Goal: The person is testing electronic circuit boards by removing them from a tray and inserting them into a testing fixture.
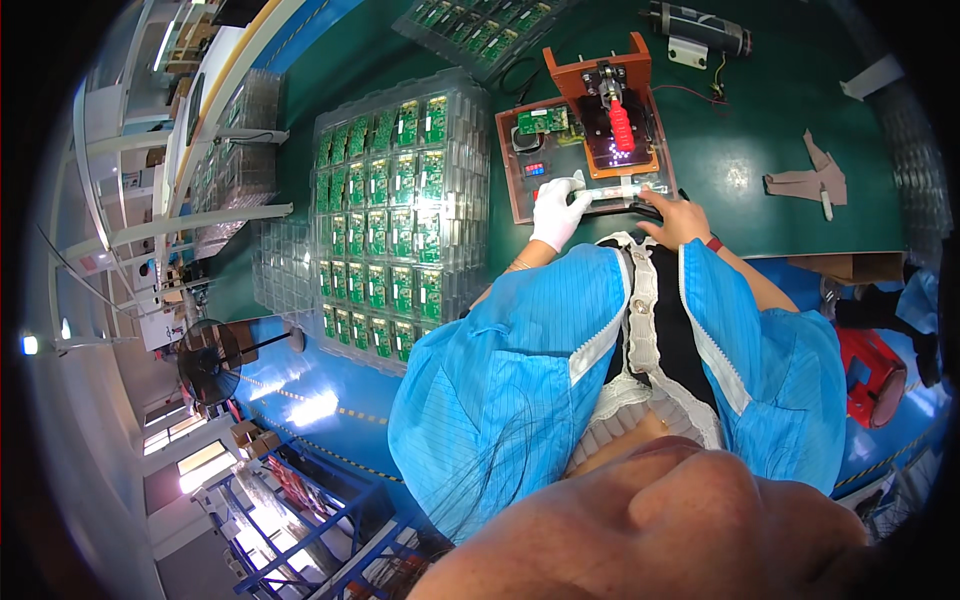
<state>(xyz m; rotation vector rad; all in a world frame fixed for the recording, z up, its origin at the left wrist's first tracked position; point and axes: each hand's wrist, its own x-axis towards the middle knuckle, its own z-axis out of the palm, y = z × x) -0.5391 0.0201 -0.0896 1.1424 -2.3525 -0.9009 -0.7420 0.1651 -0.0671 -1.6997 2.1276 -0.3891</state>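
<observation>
The gloved left hand [557, 213] pinches one end of a pale strip [620, 192], apparently a narrow board. The bare right hand [680, 217] lies flat at its other end. The strip rests along the near edge of the test fixture [585, 150] on the green table [760, 150]; beyond stands a red-handled clamp [620, 122].

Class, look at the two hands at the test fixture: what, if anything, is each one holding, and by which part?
The white-gloved left hand grips the left end of a long, pale narrow strip lying along the clear-framed test fixture. The bare right hand rests by its right end; a grip cannot be told.
</observation>
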